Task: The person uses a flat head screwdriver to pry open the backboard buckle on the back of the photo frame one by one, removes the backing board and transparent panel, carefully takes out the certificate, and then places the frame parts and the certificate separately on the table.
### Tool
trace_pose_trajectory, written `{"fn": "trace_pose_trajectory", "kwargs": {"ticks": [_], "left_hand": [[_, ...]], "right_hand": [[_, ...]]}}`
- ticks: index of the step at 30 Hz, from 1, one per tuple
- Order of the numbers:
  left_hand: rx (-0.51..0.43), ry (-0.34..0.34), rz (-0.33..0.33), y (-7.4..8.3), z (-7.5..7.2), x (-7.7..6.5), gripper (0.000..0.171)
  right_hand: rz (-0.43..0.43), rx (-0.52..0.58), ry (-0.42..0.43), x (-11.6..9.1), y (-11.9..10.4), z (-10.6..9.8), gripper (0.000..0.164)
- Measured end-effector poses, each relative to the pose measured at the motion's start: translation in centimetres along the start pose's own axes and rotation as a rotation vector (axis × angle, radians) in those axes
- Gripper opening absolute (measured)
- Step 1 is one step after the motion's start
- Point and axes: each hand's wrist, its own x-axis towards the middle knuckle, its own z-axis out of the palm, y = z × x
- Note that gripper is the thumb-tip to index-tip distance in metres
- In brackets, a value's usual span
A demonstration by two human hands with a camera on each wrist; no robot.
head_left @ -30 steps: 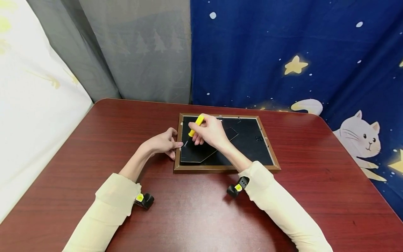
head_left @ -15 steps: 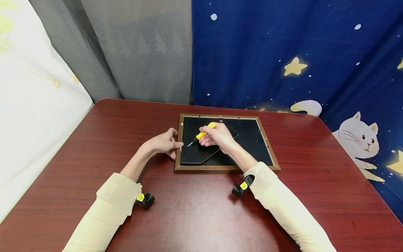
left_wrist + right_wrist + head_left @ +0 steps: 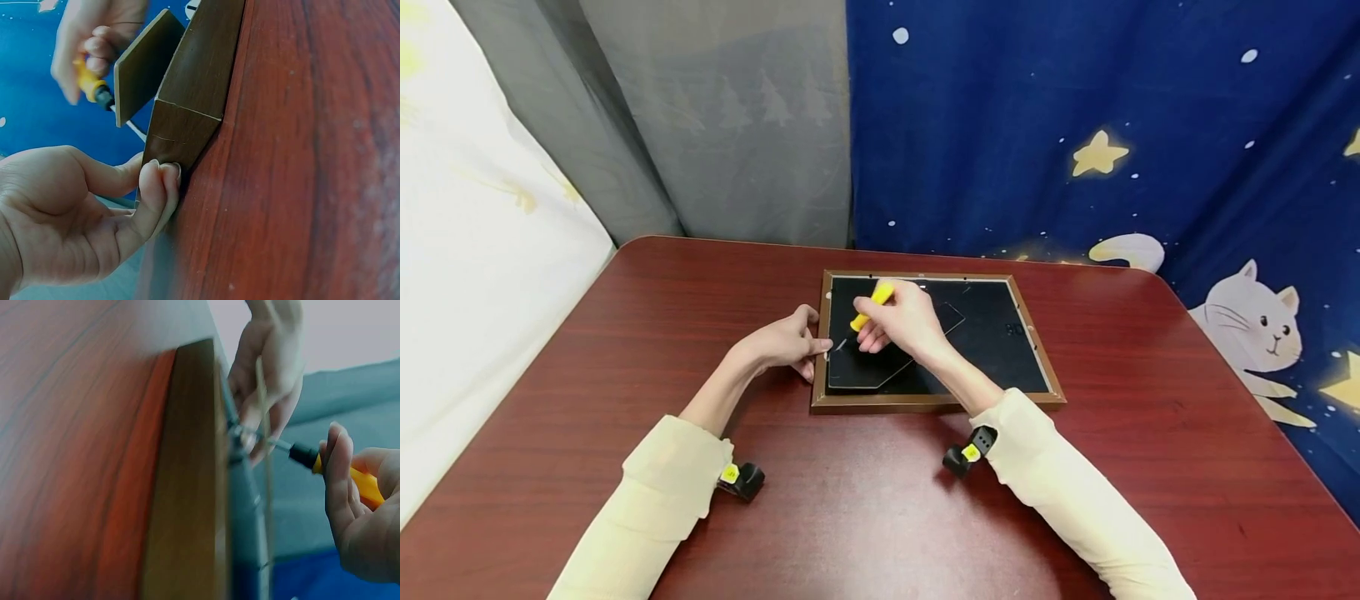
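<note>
A picture frame (image 3: 887, 405) with a brown wooden edge lies face down, its black backing upward. My left hand (image 3: 781, 342) holds its left side, thumb on top and fingers against the outer wall. In my right hand (image 3: 907, 317) is a screwdriver (image 3: 365, 487) with a yellow handle and black collar, tilted so its metal shaft points to the left rim near my left thumb. The black stand flap (image 3: 147, 65) on the backing is raised a little, as the left wrist view shows. Exactly what the screwdriver's tip touches is too small to tell.
The frame lies on a reddish-brown wooden table (image 3: 850, 508), towards its far edge. Behind the table hang a grey curtain (image 3: 737, 125) and a blue curtain (image 3: 985, 125) with stars and a cat. White cloth (image 3: 482, 275) hangs at the left.
Half a second ago my right hand was farther right, with the screwdriver lying flatter. It has returned left, and the screwdriver stands steeper near the rim. My left hand keeps its hold.
</note>
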Motion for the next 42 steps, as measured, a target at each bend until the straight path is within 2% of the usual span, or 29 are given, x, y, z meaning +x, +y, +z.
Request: {"fn": "trace_pose_trajectory", "kwargs": {"ticks": [3, 6, 8, 14, 18, 25, 30, 36, 42], "left_hand": [[-0.015, -0.001, 0.000, 0.0, -0.1, 0.0, 0.058], [-0.026, -0.007, 0.003, 0.1, -0.1, 0.0, 0.059], [-0.024, -0.010, 0.008, 0.1, -0.1, -0.1, 0.060], [-0.012, -0.025, 0.011, -0.1, -0.3, -0.2, 0.062], [-0.017, -0.029, 0.021, -0.3, -0.3, -0.2, 0.062], [-0.014, -0.027, 0.013, -0.3, -0.3, -0.1, 0.061], [0.013, -0.005, 0.004, 0.0, -0.4, -0.3, 0.060], [-0.012, -0.012, 0.008, -0.1, -0.2, -0.1, 0.061], [-0.029, -0.019, 0.005, -0.2, -0.1, 0.0, 0.063]], "right_hand": [[-0.044, -0.090, -0.022, -0.1, -1.3, 0.8, 0.018], [-0.025, -0.099, -0.042, 0.4, -1.8, 0.7, 0.017], [0.031, -0.057, -0.043, 0.9, -1.4, 0.2, 0.016], [0.292, 0.157, -0.051, 2.1, 1.5, -1.8, 0.010], [0.346, 0.198, -0.071, 2.7, 2.7, -2.3, 0.011], [0.324, 0.216, -0.072, 2.9, 3.1, -2.0, 0.010], [0.237, 0.207, -0.029, 2.1, 2.5, -1.5, 0.011], [0.097, 0.070, 0.002, 1.0, 0.5, -0.5, 0.017], [0.022, -0.059, 0.027, 0.1, -1.0, 0.9, 0.019]]}}
